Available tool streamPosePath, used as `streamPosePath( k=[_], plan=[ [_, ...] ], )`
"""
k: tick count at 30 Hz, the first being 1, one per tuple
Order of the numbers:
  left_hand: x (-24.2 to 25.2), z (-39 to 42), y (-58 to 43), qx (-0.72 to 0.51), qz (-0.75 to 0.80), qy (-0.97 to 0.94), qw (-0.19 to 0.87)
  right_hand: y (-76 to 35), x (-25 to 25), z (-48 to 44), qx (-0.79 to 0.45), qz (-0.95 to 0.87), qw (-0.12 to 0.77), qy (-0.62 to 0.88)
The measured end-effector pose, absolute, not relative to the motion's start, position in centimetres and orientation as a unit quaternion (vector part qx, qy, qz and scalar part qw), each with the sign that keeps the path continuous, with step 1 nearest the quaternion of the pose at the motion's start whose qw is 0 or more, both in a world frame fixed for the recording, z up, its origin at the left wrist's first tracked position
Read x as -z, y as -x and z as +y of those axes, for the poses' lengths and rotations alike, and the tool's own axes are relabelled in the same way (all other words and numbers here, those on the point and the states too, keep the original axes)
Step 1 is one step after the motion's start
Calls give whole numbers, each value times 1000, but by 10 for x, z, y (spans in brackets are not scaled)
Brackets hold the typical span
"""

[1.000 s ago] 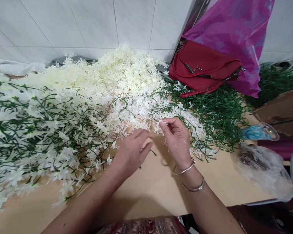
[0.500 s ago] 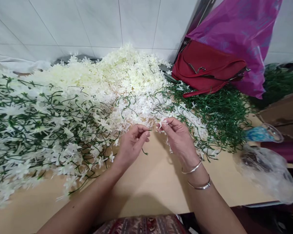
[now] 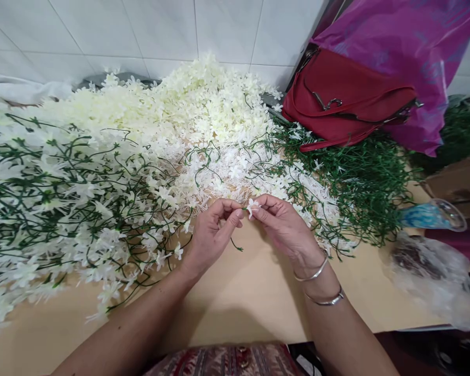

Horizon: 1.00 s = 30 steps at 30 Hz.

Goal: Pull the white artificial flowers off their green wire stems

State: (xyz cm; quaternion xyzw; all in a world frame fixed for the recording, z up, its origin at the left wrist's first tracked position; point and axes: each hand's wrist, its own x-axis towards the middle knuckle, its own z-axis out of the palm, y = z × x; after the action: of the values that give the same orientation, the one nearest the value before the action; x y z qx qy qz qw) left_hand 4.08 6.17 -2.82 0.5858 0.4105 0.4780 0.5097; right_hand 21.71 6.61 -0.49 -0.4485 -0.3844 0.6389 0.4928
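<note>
My left hand [image 3: 215,235] pinches a thin green artificial stem [image 3: 237,245], whose lower end hangs below the fingers. Between thumb and forefinger, my right hand [image 3: 285,224] grips a small white artificial flower [image 3: 253,208]. The stem's green tip meets the flower where my fingertips come together, just above the table [image 3: 254,292]. To the left lies a wide heap of white flowers on green stems [image 3: 82,193]. Behind my hands are loose cream-white flower heads [image 3: 215,104] and fine white strands [image 3: 235,167].
Bare green stems [image 3: 372,183] are piled at the right, under a red handbag [image 3: 348,99] and beside a purple plastic bag [image 3: 399,42]. Further right are a cardboard box [image 3: 458,177], a blue-patterned cup [image 3: 426,215] and a clear plastic bag [image 3: 438,277]. A tiled wall [image 3: 227,31] stands behind.
My right hand has moved left toward my left hand, bringing the white flower onto the tip of the stem. The camera view has shifted slightly.
</note>
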Motion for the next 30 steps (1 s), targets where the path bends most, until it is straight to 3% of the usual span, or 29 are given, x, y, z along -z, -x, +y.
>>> streamPosePath(
  k=[12, 30],
  plan=[
    [25, 55, -43, -455, 444, -633, 443, -214, 9, 66, -636, -395, 487, 449],
    [34, 58, -41, -445, 428, -618, 487, -214, 11, 67, -664, -427, 434, 433]
  ],
)
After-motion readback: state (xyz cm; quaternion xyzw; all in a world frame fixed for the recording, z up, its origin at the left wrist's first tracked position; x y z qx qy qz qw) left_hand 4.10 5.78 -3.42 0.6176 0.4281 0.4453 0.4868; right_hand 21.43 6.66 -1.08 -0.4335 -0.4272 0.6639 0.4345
